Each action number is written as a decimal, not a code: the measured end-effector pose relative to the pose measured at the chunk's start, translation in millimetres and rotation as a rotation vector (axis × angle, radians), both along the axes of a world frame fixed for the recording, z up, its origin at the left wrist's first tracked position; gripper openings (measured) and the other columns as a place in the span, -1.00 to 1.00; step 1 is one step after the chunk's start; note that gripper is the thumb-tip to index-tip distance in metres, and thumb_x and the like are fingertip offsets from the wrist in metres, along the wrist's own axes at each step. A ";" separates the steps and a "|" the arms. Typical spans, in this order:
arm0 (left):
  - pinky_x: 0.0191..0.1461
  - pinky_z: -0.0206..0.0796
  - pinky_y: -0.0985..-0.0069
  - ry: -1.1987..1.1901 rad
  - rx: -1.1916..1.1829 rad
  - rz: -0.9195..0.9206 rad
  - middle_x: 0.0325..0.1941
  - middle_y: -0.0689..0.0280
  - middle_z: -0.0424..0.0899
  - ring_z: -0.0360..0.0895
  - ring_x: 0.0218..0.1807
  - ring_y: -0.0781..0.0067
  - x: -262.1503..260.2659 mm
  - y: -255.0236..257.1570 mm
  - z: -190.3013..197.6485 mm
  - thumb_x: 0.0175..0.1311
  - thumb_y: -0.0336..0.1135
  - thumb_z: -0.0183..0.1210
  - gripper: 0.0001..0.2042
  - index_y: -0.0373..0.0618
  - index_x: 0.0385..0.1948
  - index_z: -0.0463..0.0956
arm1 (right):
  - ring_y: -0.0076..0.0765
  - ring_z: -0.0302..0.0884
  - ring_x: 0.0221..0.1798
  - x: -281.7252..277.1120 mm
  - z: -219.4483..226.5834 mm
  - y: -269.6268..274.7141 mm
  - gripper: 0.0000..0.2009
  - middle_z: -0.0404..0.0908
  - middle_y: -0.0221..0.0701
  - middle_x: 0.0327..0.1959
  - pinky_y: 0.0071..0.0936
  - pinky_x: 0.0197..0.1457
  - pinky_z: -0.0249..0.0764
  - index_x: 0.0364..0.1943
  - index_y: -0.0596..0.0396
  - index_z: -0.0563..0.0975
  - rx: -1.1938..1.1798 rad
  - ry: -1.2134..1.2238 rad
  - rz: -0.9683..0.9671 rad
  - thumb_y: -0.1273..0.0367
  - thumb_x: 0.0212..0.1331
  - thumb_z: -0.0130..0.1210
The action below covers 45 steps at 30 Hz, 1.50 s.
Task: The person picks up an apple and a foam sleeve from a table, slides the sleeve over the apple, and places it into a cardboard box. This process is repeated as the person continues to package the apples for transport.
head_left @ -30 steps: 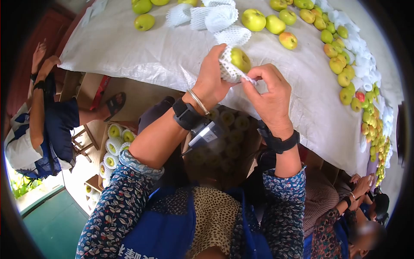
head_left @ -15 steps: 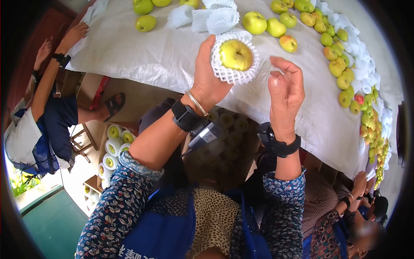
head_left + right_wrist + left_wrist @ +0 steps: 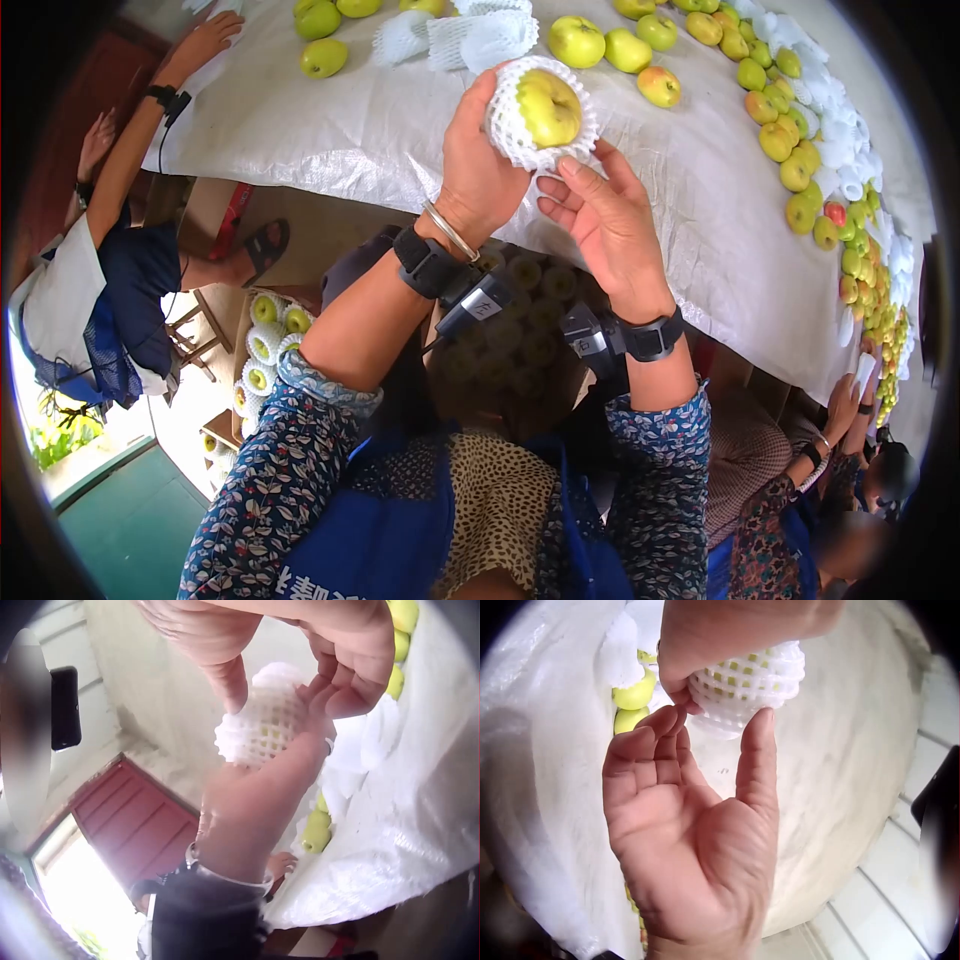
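Observation:
My left hand (image 3: 480, 165) holds a yellow-green apple (image 3: 549, 105) wrapped in a white foam net (image 3: 498, 120), up over the near edge of the table. The apple's bare end faces up out of the net's scalloped rim. Just below and right of it is my right hand (image 3: 612, 225), thumb tip close to the rim, the other fingers loosely bent. In the left wrist view, the right palm (image 3: 682, 840) faces the camera with a gap between thumb and fingers. The right wrist view shows the left hand (image 3: 262, 791) wrapped around the netted apple from below.
White sheeting (image 3: 380, 130) covers the table. Loose apples (image 3: 577, 42) and empty foam nets (image 3: 480, 42) lie beyond my hands, with a long row of apples (image 3: 795, 175) at right. Netted apples (image 3: 265, 340) fill a box below left. Other people's hands (image 3: 205, 45) work at both sides.
My right hand released the pinched net edge, swung away right, then came back under the apple. The net now sits evenly around the apple, its bare end turned up. A neighbour's hand at left reached farther in.

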<state>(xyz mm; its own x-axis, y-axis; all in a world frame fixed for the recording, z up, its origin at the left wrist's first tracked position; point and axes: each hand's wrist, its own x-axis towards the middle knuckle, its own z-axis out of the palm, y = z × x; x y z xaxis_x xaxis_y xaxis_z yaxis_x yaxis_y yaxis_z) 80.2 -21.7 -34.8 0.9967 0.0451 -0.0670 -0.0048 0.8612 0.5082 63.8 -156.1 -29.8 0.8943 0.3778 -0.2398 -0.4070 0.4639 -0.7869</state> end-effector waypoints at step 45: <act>0.14 0.27 0.46 0.052 -0.056 -0.243 -0.03 0.31 0.52 0.45 0.02 0.43 -10.7 -13.2 -5.6 0.35 -0.09 -0.22 -0.65 -0.11 -0.07 0.40 | -0.18 0.38 0.00 5.1 -13.5 2.5 -0.04 0.40 -0.16 0.01 -0.16 0.23 0.02 0.15 0.23 0.19 -0.993 -1.020 -0.373 0.12 -0.45 0.44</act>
